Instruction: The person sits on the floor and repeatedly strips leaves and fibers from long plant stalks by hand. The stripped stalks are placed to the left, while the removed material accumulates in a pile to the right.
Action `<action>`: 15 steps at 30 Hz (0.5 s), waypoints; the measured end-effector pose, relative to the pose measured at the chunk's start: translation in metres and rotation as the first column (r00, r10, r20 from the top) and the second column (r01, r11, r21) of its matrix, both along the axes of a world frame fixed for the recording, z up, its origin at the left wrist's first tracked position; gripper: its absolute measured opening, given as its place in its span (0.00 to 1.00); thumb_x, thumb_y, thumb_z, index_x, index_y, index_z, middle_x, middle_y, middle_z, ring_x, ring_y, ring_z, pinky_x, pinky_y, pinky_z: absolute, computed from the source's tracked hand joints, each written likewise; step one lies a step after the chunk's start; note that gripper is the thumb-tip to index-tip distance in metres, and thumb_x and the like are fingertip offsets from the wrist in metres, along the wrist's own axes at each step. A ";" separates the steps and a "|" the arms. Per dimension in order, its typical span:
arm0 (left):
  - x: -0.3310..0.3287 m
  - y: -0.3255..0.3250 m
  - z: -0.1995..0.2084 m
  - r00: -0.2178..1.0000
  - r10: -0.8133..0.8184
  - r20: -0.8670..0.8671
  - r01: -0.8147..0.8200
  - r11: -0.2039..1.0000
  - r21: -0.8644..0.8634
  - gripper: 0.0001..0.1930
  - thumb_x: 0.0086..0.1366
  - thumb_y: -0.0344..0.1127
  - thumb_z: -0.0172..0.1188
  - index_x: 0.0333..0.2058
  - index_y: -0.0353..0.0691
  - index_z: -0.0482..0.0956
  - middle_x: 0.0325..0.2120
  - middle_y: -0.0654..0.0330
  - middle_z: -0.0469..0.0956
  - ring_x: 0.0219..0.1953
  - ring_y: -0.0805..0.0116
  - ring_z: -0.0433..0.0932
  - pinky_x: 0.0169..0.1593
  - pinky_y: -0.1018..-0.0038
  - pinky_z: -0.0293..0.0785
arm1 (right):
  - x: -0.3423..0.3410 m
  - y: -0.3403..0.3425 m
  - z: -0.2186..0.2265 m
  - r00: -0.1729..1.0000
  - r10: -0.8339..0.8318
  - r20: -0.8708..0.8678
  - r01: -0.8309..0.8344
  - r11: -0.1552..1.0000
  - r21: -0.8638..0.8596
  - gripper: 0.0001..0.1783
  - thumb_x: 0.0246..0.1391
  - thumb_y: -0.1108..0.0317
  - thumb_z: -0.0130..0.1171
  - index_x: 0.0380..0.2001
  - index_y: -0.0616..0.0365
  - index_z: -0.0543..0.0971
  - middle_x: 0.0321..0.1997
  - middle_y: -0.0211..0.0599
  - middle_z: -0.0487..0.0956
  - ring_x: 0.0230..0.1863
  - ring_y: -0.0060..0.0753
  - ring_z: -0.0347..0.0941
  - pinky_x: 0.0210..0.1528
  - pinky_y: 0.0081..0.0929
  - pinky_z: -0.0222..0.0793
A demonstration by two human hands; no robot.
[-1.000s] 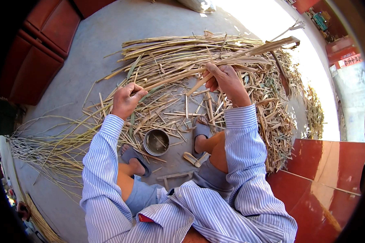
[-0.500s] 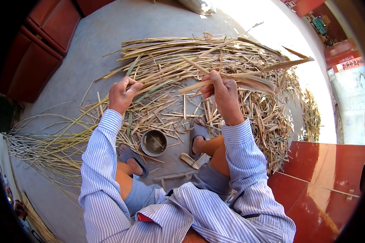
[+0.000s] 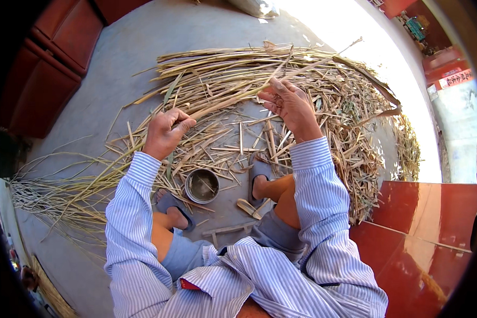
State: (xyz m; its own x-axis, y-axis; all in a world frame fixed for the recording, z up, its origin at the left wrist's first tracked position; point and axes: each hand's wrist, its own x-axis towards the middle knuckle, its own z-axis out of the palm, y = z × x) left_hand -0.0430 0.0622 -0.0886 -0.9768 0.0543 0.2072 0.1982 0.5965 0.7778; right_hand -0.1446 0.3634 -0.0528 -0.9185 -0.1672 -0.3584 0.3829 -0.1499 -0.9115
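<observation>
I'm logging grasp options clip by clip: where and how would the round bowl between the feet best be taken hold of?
Probably by its right rim, coming from above and the right, thumb inside, fingers outside. The bowl stands upright, its mouth open, so the rim is exposed; the left slipper sits close on its left, and stalk pieces lie thick beyond it.

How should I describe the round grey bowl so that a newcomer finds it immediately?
On the grey floor, find the wide heap of long, dry, tan stalks. Below it, between the two dark grey slippers, stands the round grey bowl. It alone is round and hollow; its neighbours are slippers and straight stalk scraps.
</observation>
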 end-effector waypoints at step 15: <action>-0.010 0.035 0.016 0.936 0.335 -0.107 -0.249 0.845 0.473 0.11 0.58 0.38 0.68 0.31 0.36 0.81 0.23 0.60 0.80 0.25 0.71 0.78 0.29 0.74 0.72 | 0.006 -0.029 -0.005 0.992 0.068 -0.106 -0.071 0.997 -0.024 0.17 0.62 0.56 0.57 0.40 0.61 0.79 0.36 0.37 0.83 0.35 0.27 0.82 0.35 0.18 0.75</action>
State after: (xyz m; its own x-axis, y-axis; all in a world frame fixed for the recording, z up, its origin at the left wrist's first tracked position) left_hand -0.0527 0.0967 -0.0721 -0.8762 -0.3676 0.3116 0.2310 0.2472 0.9410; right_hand -0.1383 0.3341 -0.0583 -0.9367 -0.2404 -0.2545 0.2953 -0.1519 -0.9433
